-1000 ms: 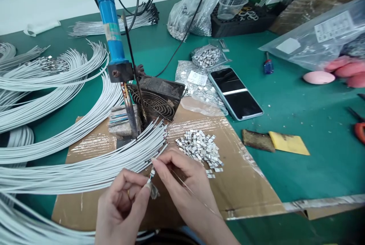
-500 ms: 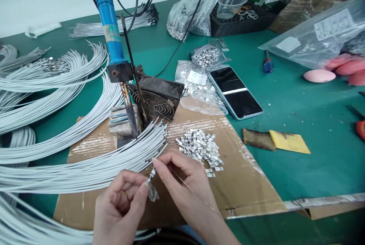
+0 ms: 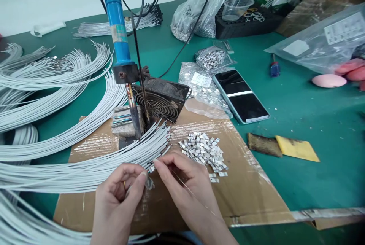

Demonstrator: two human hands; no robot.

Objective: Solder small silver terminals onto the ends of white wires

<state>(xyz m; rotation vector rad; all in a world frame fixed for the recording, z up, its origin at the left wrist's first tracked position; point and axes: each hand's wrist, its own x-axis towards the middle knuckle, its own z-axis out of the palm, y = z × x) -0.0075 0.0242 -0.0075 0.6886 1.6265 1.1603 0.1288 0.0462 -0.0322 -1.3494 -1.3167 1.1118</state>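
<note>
My left hand [image 3: 121, 195] pinches the end of a white wire with a small metal terminal [image 3: 149, 181] between thumb and forefinger, low over the cardboard sheet [image 3: 245, 195]. My right hand [image 3: 185, 180] is closed in a pinch on a thin solder wire [image 3: 196, 197] that runs back along my wrist; its fingertip touches the wire ends. A bundle of white wires [image 3: 85, 161] fans in from the left. A pile of small metal terminals [image 3: 203, 151] lies just right of my right hand. A blue-handled soldering iron [image 3: 122, 54] stands clamped upright behind the wires.
A small black fan [image 3: 159, 100] sits behind the iron. A phone [image 3: 241, 96], bags of terminals [image 3: 202, 85], a yellow sponge [image 3: 296, 148], a brown block [image 3: 264, 145], a small screwdriver [image 3: 274, 68] and plastic bags [image 3: 319, 43] lie on the green table [image 3: 313, 115].
Both hands have shifted slightly up toward the wire ends, and the view has moved a little to the left. The grips are unchanged.
</note>
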